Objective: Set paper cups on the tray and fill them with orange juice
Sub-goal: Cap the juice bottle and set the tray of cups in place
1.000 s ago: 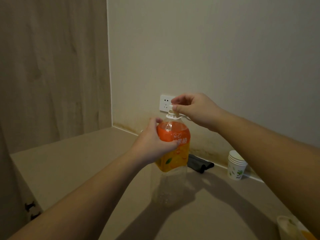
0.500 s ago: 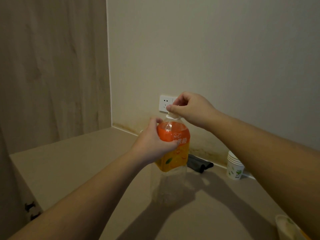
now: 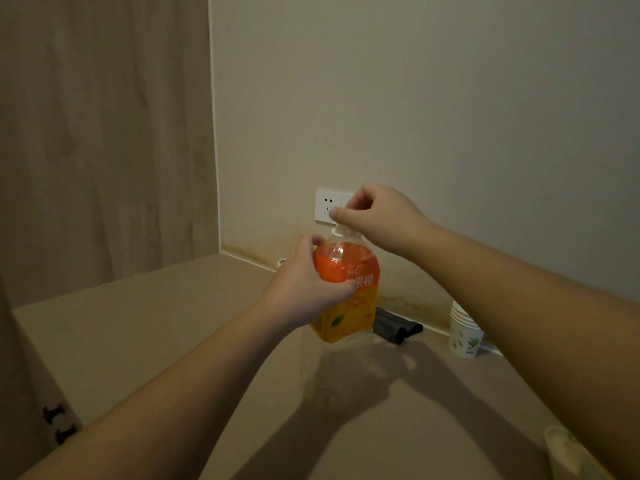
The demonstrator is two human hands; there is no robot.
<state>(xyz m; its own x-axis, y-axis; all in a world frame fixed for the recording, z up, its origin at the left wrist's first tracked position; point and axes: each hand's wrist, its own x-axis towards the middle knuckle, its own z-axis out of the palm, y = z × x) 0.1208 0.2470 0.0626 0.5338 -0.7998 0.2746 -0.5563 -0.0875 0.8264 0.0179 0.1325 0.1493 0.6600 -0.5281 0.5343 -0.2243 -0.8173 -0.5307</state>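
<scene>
A clear plastic juice bottle (image 3: 349, 296) with an orange label stands upright on the beige counter (image 3: 145, 327); its lower half looks empty. My left hand (image 3: 304, 282) grips the bottle around the label. My right hand (image 3: 377, 216) sits on top of the neck, fingers curled round the cap, which is hidden under them. A stack of white paper cups (image 3: 464, 332) with a green leaf print stands at the right by the wall. The rim of another paper cup (image 3: 562, 445) shows at the bottom right, partly behind my right forearm. No tray is in view.
A dark folded cloth (image 3: 394, 329) lies on the counter behind the bottle. A white wall socket (image 3: 329, 206) is just behind my right hand. A wood-grain panel (image 3: 104, 133) closes the left side. The counter's left edge drops off near dark hinges (image 3: 59, 424).
My right hand has come down over the bottle's cap, which showed white between thumb and finger before, and has turned slightly. Left hand and bottle stay put.
</scene>
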